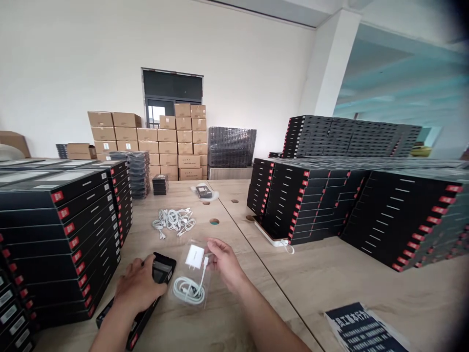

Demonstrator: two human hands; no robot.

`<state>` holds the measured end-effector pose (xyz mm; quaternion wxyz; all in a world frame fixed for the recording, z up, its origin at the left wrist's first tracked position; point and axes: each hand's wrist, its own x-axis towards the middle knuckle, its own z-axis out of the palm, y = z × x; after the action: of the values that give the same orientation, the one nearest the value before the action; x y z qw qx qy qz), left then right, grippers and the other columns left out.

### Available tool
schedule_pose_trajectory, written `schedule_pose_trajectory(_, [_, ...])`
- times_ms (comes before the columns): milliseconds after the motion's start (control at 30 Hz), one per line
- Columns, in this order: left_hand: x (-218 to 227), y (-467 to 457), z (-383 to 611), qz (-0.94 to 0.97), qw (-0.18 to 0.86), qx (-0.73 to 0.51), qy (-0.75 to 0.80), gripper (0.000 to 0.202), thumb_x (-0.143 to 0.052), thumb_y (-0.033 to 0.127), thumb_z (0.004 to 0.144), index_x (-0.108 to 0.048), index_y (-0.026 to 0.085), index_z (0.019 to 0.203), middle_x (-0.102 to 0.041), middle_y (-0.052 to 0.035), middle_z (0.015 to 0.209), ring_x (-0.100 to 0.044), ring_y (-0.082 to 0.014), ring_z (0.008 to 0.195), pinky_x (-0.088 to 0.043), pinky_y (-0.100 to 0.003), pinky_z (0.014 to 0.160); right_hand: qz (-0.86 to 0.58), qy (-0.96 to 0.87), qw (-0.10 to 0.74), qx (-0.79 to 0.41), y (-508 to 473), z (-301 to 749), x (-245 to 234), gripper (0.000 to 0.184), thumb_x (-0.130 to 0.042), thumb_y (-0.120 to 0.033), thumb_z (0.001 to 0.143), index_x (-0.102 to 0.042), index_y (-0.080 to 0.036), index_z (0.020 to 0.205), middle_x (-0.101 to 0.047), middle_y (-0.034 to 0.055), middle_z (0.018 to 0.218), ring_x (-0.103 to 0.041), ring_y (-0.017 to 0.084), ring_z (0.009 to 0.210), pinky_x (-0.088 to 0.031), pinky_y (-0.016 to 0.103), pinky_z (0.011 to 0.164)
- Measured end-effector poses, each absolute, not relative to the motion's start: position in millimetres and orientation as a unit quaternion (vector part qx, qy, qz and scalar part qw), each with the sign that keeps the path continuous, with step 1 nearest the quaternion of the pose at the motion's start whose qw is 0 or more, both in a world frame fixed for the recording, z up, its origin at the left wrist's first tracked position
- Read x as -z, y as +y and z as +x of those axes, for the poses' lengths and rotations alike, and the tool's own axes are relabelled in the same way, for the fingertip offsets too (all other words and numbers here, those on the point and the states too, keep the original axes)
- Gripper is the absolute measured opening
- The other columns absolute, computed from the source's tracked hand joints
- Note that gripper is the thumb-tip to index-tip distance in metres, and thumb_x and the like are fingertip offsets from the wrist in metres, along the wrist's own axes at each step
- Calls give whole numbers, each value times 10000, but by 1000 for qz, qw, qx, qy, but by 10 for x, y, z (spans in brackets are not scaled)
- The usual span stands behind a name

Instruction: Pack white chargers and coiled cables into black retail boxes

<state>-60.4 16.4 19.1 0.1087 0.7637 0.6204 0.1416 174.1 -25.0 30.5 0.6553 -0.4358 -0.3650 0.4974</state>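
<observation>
My right hand [223, 261] pinches the right edge of a clear plastic bag [205, 291]. Inside the bag lie a white charger plug [194, 256] and a coiled white cable [188, 290]. Just left of it, my left hand [141, 286] is closed over a slim black box [164, 266] lying slanted on the table, thumb towards the bag. The hand covers the middle of the box, so what lies under the palm is hidden. Behind both hands a loose bunch of white cables [175, 221] lies on the wooden table [234, 322].
Tall stacks of black boxes [88, 215] stand at left, with more black boxes [286, 195] at right. A phone-like device [269, 233] lies by the right stacks. A dark printed sheet [366, 327] is at front right. Brown cartons [168, 146] are piled by the wall.
</observation>
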Motion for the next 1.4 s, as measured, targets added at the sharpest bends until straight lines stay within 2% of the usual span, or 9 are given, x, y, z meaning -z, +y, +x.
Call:
schedule_pose_trajectory(300, [-416, -175, -359, 848, 47, -254, 463, 869, -592, 258, 615, -353, 258, 1451, -519, -117, 1301, -460, -326, 1199, -206, -461, 1088, -304, -291, 793, -440, -244, 1781, -404, 425, -744, -359, 760, -632, -290, 1164, -700, 0, 923, -665, 155, 797, -551, 361, 835])
schedule_pose_trajectory(400, [-418, -156, -329, 845, 9, -282, 454, 889, -597, 256, 636, -308, 225, 1476, -491, -127, 1333, -440, -316, 1231, -81, -472, 1145, -326, -300, 794, -415, -234, 1778, -378, 474, -759, -355, 750, -628, -288, 1200, -686, 2, 941, -638, 134, 748, -558, 360, 817])
schedule_pose_trajectory(567, [-396, -97, -348, 843, -8, -304, 444, 933, -607, 241, 646, -236, 224, 1502, -463, -132, 1368, -411, -306, 1284, 28, -496, 1162, -354, -321, 769, -425, -248, 1827, -390, 502, -777, -350, 719, -654, -242, 1193, -688, 15, 897, -597, 111, 634, -543, 253, 570])
schedule_pose_trajectory(700, [-405, -121, -360, 852, 49, -316, 415, 958, -631, 205, 637, -226, 256, 1504, -445, -118, 1381, -396, -316, 1295, -87, -503, 1162, -357, -338, 738, -463, -290, 1851, -468, 466, -762, -323, 736, -659, -229, 1180, -705, 20, 886, -621, 122, 635, -534, 241, 523])
schedule_pose_trajectory(867, [-481, -165, -397, 845, 167, -336, 381, 971, -626, 160, 665, -170, 297, 1512, -371, -102, 1429, -349, -298, 1341, -273, -452, 1115, -285, -330, 682, -588, -325, 1863, -529, 387, -646, -417, 834, -652, -202, 1156, -727, 54, 934, -677, 142, 704, -573, 290, 648])
schedule_pose_trajectory(1000, [-533, -202, -395, 844, 220, -351, 340, 968, -609, 89, 658, -195, 309, 1505, -360, -88, 1438, -345, -289, 1357, -267, -454, 1133, -331, -387, 608, -609, -365, 1885, -456, 338, -786, -312, 739, -672, -189, 1033, -715, 18, 815, -651, 115, 629, -515, 198, 515])
schedule_pose_trajectory(1100, [-554, -260, -328, 847, 239, -353, 319, 971, -604, 46, 637, -238, 320, 1494, -370, -79, 1435, -350, -289, 1358, -279, -442, 1135, -350, -439, 537, -630, -415, 1864, -421, 356, -854, -278, 633, -682, -177, 928, -715, 21, 818, -652, 145, 633, -510, 221, 484])
schedule_pose_trajectory(1300, [-492, -393, -46, 771, 319, -458, 307, 1116, -712, 94, 625, -84, 334, 1516, -240, -83, 1527, -243, -311, 1430, -220, -477, 1170, -395, -433, 677, -445, -436, 1823, -623, 318, -755, -430, 716, -728, -222, 954, -759, 39, 871, -695, 226, 799, -548, 328, 699])
schedule_pose_trajectory(1400, [-405, -371, 25, 747, 364, -475, 290, 1204, -778, 161, 614, -1, 323, 1520, -163, -107, 1568, -193, -341, 1449, -212, -511, 1169, -438, -498, 678, -316, -456, 1805, -761, 370, -655, -505, 807, -740, -222, 1029, -761, 73, 1008, -680, 272, 964, -517, 403, 864])
